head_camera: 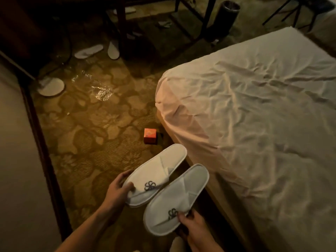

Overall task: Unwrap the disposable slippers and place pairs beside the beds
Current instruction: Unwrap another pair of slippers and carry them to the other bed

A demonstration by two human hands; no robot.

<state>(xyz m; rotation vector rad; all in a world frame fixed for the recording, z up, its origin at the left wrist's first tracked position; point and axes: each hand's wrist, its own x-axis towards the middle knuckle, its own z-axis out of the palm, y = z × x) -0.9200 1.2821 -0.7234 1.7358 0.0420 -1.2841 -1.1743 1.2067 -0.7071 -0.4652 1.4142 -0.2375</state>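
A person is holding a pair of unwrapped disposable slippers low over the patterned carpet (87, 135), just beside the bed (254, 115) at three o'clock. The right hand (192, 226) is pinching the toe band of the right slipper (176, 200), its grip clamped there; the left hand (118, 188) is closing its grip on the toe end of the left slipper (158, 174). Both slippers are looking light, thin and floppy, so holding them by the stiffer toe band seems wisest. At twelve o'clock a small orange box (150, 136) is sitting near the bed corner. Farther off, toward eleven o'clock, what may be discarded clear wrapping (101, 91) is glinting, and more white slippers (89, 51) are lying near dark furniture legs (121, 30).
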